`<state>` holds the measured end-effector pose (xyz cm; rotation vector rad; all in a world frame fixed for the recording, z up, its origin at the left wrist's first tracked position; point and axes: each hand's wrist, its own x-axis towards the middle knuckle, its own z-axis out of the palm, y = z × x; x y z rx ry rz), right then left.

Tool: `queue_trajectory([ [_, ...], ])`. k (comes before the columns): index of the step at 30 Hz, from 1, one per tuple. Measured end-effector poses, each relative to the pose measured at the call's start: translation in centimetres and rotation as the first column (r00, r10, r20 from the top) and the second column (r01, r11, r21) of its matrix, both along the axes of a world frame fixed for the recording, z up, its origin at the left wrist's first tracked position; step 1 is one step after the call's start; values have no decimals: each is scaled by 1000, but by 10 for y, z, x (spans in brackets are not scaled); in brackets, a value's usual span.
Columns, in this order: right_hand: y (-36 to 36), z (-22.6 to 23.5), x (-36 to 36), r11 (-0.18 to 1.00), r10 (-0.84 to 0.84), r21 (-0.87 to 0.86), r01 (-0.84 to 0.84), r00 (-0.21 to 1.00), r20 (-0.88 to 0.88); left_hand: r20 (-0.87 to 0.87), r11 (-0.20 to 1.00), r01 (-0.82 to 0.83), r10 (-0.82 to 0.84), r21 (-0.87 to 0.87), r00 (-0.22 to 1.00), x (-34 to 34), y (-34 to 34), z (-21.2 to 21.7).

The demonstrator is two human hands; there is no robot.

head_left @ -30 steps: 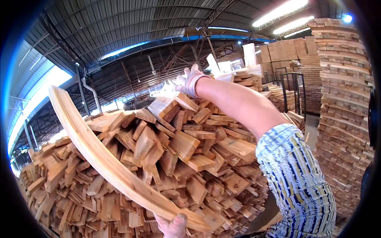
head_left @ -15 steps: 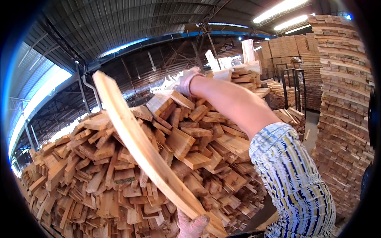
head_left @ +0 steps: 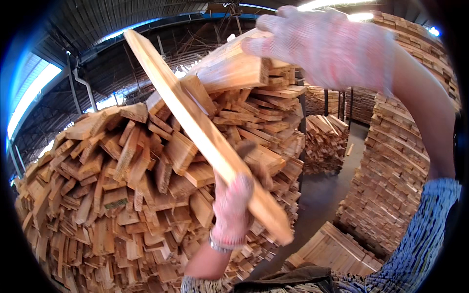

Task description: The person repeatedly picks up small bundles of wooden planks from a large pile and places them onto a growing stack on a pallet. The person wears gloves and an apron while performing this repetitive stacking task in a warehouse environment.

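A long, slightly bowed wooden board [head_left: 188, 115] slants across the middle of the view, in front of the pile. My left hand [head_left: 233, 207], in a pale knit glove with a metal band at the wrist, is closed around its lower part. Higher up, my right hand [head_left: 327, 46], also gloved and smeared by motion, grips the near end of a wider board [head_left: 229, 68] at the top of the pile. Thumb and fingers lie on both sides of that board's edge, and its face is blurred too. Below is a large heap of loose boards [head_left: 122, 195].
A tall stack of sawn boards [head_left: 386, 171] rises on the right, beyond a strip of grey floor [head_left: 320, 195]. A flat wooden panel [head_left: 332, 251] lies low in front. Farther back stands a smaller wood pile [head_left: 325, 141] near dark metal posts [head_left: 301, 102].
My view has swung right. The slanting board and my left hand have come up. My right hand has drawn back from the pile's far top, nearer and to the right, with the wider board.
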<state>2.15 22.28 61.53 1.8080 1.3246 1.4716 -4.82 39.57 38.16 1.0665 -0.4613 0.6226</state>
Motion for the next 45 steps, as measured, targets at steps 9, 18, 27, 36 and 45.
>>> queue_trajectory([
  [9,-6,-36,-27,957,-284,-21,289,921,-266,122,953,-114,153,-282,981,2,-13,61],
  [18,13,-40,-50,949,-315,-42,314,919,-238,184,837,-345,453,-424,872,34,-21,94],
  [27,-17,72,95,538,830,819,-201,-43,-556,249,919,-62,170,-389,953,25,-22,115],
  [36,104,-24,141,802,-360,277,-530,-798,-483,160,895,-366,412,-257,897,9,29,84],
  [45,109,-132,118,624,523,770,132,-803,-286,-120,973,-83,57,-218,991,8,27,79],
])
